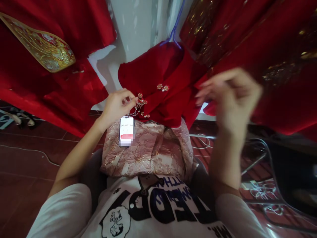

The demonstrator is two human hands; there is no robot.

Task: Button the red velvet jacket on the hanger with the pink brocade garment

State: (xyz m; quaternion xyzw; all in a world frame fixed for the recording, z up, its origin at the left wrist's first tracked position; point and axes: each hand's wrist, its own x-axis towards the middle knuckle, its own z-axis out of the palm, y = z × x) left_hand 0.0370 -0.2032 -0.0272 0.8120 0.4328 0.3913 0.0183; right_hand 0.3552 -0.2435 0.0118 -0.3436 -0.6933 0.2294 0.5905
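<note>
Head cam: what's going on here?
A person in a white printed T-shirt is handling a red garment hanging on a blue hanger. The left hand pinches a beaded tassel ornament on its front. The right hand is raised at the garment's right edge, blurred, so its grip is unclear. A phone showing a timer lies on pink brocade fabric below. More red embroidered garments hang around.
</note>
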